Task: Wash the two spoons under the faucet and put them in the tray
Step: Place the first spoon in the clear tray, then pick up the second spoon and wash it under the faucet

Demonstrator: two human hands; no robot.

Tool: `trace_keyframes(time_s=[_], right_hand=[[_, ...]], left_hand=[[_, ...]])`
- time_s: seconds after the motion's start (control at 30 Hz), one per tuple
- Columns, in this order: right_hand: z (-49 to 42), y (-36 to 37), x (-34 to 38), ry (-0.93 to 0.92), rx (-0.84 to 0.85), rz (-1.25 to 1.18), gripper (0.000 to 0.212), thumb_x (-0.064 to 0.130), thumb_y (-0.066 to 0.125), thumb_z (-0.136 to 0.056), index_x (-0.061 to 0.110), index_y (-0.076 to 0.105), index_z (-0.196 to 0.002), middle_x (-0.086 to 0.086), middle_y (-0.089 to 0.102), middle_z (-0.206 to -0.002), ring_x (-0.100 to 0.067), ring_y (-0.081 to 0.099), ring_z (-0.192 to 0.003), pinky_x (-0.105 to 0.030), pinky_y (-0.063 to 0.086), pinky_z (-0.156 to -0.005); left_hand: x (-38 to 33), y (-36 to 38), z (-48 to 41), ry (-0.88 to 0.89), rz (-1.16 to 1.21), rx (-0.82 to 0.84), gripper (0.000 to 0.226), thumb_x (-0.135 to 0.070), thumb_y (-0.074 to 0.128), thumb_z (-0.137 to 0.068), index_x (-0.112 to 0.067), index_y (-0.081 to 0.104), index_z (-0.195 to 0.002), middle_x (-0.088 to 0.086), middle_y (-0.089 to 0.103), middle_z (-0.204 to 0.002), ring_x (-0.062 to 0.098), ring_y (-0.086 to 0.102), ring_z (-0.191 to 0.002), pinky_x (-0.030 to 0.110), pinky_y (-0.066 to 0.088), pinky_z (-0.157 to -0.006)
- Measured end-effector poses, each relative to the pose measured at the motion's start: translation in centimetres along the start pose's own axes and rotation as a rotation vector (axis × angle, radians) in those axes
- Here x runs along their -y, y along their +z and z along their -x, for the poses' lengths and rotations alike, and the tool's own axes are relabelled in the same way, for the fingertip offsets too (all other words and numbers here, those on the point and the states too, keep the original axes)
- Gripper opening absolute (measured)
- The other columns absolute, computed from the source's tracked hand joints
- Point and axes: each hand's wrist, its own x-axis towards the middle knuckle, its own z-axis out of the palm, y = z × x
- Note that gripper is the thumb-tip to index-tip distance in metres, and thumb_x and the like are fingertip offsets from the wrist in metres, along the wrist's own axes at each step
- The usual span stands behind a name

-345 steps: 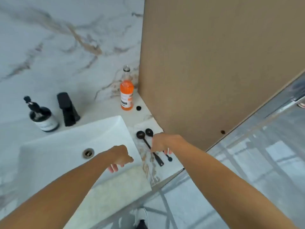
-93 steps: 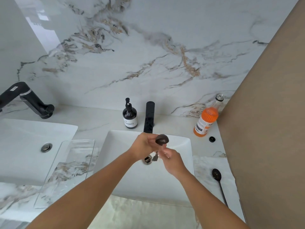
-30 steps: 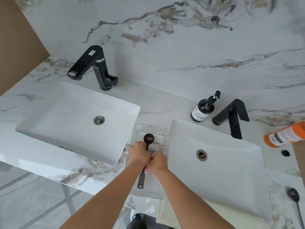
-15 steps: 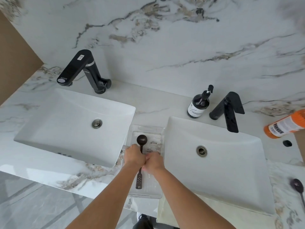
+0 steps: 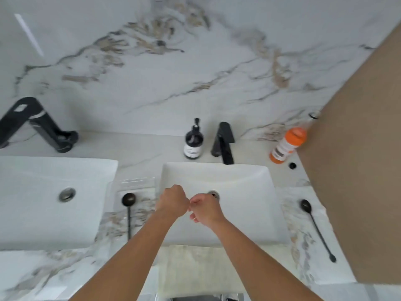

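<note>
Hovering side by side over the right sink (image 5: 249,177), just below the faucet (image 5: 223,143): left hand (image 5: 172,202) and right hand (image 5: 205,208), each grip loosely curled and grasping nothing. Lying in the clear tray (image 5: 132,183) between the sinks: one spoon (image 5: 129,205). Resting on the desk (image 5: 143,148) right of the sink: second spoon (image 5: 312,222).

Two sinks side by side; tray (image 5: 132,183) on the counter between them, one spoon (image 5: 129,210) in it. Second spoon (image 5: 315,227) on counter right of right sink (image 5: 249,177). Faucet (image 5: 223,143) behind right sink, soap bottle (image 5: 193,141) left of it, drink bottle (image 5: 287,145) right. Both hands over right sink
</note>
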Motion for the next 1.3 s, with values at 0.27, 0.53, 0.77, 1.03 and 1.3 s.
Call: trace_keyframes(time_s=[0.27,0.53,0.77,1.03,1.3], right_hand=[[1.8,-18.1,-13.2,0.098,-0.219,0.519,0.032,0.019,0.048,-0.088,0.021,0.064,-0.116,-0.003,0.060,-0.127,-0.023,0.059,-0.115,-0.031,0.050,-0.095],[3.9,-30.2,-24.5,0.225,-0.313,0.516,0.032,0.017,0.051,-0.089,0.011,0.058,-0.119,-0.013,0.059,-0.124,-0.031,0.058,-0.115,-0.036,0.050,-0.092],[2.7,-31.0,-29.0,0.244,-0.306,0.505,0.020,0.019,0.051,-0.094,0.007,0.060,-0.108,-0.014,0.064,-0.115,-0.030,0.063,-0.106,-0.035,0.053,-0.087],[1.1,-31.1,-30.8,0.220,-0.275,0.366,0.015,0.009,0.053,-0.089,0.005,0.065,-0.096,-0.012,0.069,-0.103,-0.027,0.065,-0.095,-0.031,0.052,-0.076],[0.7,-31.6,-30.3,0.289,-0.174,0.190,0.008,0.013,0.059,-0.089,0.013,0.065,-0.094,-0.007,0.068,-0.103,-0.018,0.059,-0.089,-0.022,0.043,-0.073]], left_hand=[[-13.6,12.0,1.9,0.294,-0.523,0.061,0.030,-0.009,0.044,-0.086,-0.011,0.057,-0.112,0.008,0.062,-0.114,0.028,0.065,-0.099,0.030,0.044,-0.068],[-27.1,24.3,5.7,0.551,-0.596,0.210,0.025,-0.017,0.042,-0.088,-0.017,0.059,-0.107,0.008,0.064,-0.108,0.029,0.064,-0.098,0.032,0.041,-0.068],[-32.2,29.3,5.1,0.344,-0.200,0.265,0.021,-0.026,0.045,-0.092,-0.017,0.065,-0.093,0.006,0.067,-0.091,0.027,0.067,-0.085,0.034,0.054,-0.068],[-32.9,31.9,3.6,-0.002,0.177,0.360,0.027,-0.021,0.061,-0.085,-0.009,0.064,-0.060,0.010,0.073,-0.059,0.022,0.073,-0.055,0.037,0.064,-0.069],[-31.7,30.6,3.1,-0.300,0.631,0.458,0.015,-0.008,0.076,-0.083,-0.010,0.064,-0.075,0.010,0.062,-0.059,0.021,0.057,-0.038,0.021,0.048,-0.045]])
